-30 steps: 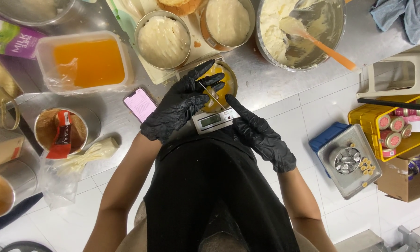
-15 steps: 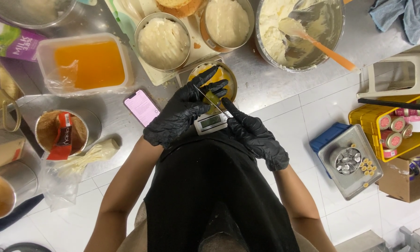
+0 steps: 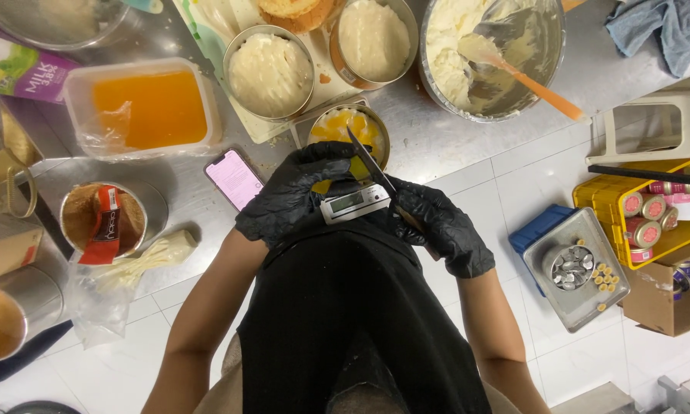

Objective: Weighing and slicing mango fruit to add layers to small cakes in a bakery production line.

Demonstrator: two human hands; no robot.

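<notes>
A large steel mixing bowl of pale cream (image 3: 467, 100) with an orange-handled spatula (image 3: 513, 69) sits at the far right of the steel counter (image 3: 191, 207). Left of it stand two round tins of cream-topped cake (image 3: 268, 73), and further left a clear tub of orange purée (image 3: 142, 107). Near the counter's edge, a small steel tin holding yellow fruit pieces (image 3: 349, 126) rests on a digital scale (image 3: 354, 202). The black-gloved left hand (image 3: 295, 195) curls over that tin's near rim. The black-gloved right hand (image 3: 440, 226) is closed around the handle of a dark-bladed knife (image 3: 369, 157), its tip over the fruit.
</notes>
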